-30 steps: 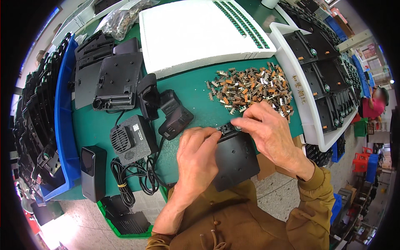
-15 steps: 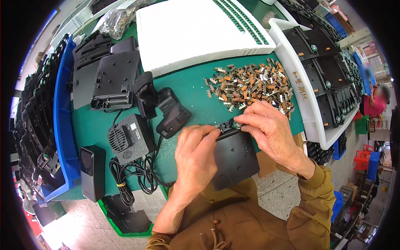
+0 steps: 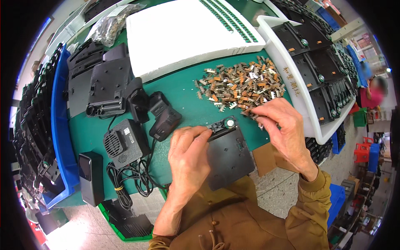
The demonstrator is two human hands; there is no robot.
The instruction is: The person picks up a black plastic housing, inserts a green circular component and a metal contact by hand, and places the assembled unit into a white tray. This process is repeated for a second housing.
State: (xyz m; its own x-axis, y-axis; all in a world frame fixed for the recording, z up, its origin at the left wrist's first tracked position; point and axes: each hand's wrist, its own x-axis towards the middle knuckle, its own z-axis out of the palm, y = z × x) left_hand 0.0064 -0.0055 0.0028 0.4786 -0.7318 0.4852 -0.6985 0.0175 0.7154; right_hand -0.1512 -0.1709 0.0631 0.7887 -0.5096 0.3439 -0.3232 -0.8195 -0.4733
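Note:
My left hand [image 3: 188, 156] is closed on the upper left edge of a flat black plastic panel [image 3: 231, 158], which is tilted toward me over the table's near edge. Along the panel's top runs a slotted strip with a round, pale disc on a green base [image 3: 229, 123] at its right end. My right hand [image 3: 283, 129] is at the near edge of a heap of small pinned switch-like parts [image 3: 241, 85] in brown, orange and white. Its thumb and forefinger pinch some of these small parts, partly hidden by the fingers.
A white foam block [image 3: 187, 37] carries rows of green parts at the back. To the right stands a white tray [image 3: 298, 79] of black panels; a blue bin [image 3: 62, 137] is at left. A black speaker-like box [image 3: 127, 141], coiled cable [image 3: 121, 187] and power bank [image 3: 91, 179] lie left of my hands.
My right hand has left the round disc on the panel and moved right to the heap of small parts. The left hand keeps its hold on the panel. The view has shifted slightly.

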